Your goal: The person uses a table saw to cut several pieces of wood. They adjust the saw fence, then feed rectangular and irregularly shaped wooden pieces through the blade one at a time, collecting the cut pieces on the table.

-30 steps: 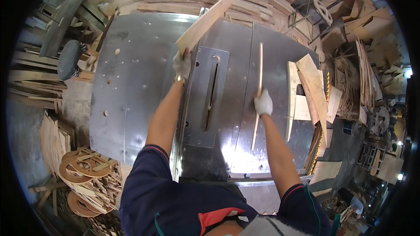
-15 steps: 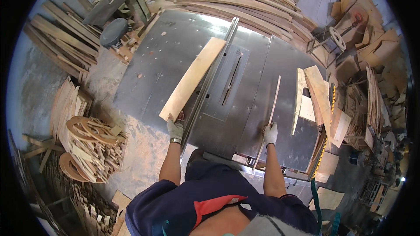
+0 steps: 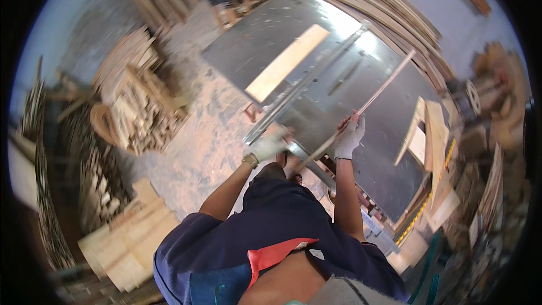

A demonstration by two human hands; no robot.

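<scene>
The right hand (image 3: 350, 135)'s grip closes round a thin wooden strip (image 3: 386, 85) slanting across the counter (image 3: 381, 149)'s near edge; the blurred left hand (image 3: 268, 146)'s grip I cannot tell. A metal fence (image 3: 307, 81) separates strip from pale board (image 3: 288, 63); offcuts (image 3: 436, 135) crowd the right edge.
</scene>
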